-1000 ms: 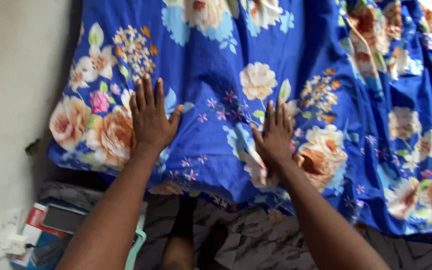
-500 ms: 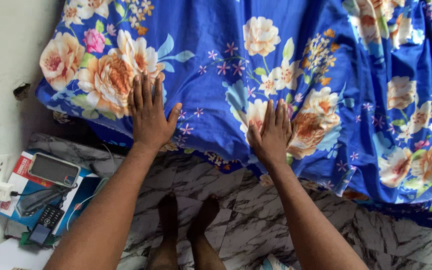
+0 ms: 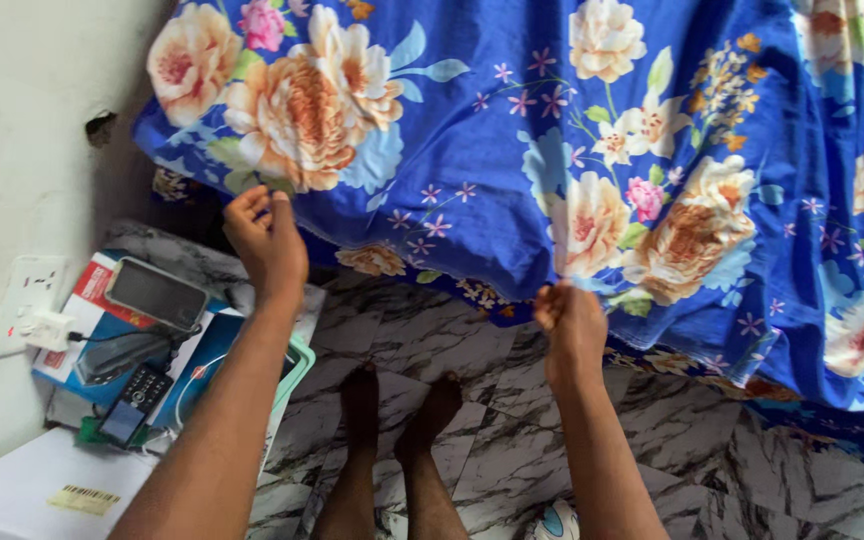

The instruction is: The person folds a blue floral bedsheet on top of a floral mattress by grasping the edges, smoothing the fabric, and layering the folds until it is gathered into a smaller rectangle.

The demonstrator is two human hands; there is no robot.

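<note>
A blue bedsheet with large peach and pink flowers (image 3: 552, 130) covers a bed and hangs over its near edge. My left hand (image 3: 267, 240) pinches the sheet's hanging hem near the bed's left corner, fingers curled on the fabric. My right hand (image 3: 572, 325) is closed in a fist on the lower hem further right. Both arms reach forward from the bottom of the view. My bare feet (image 3: 397, 410) stand on the floor between them.
The floor is grey marble-pattern tile (image 3: 712, 470). At the left, by the white wall (image 3: 22, 130), lie a phone (image 3: 157, 293) on a red and blue box, a small keypad phone (image 3: 132, 402), cables and a wall socket (image 3: 27, 300). White paper (image 3: 42, 490) lies at the bottom left.
Both hands slid off the top of the sheet, where they lay flat with spread fingers, down to its hanging edge and closed on the hem. The view tilted down towards the floor.
</note>
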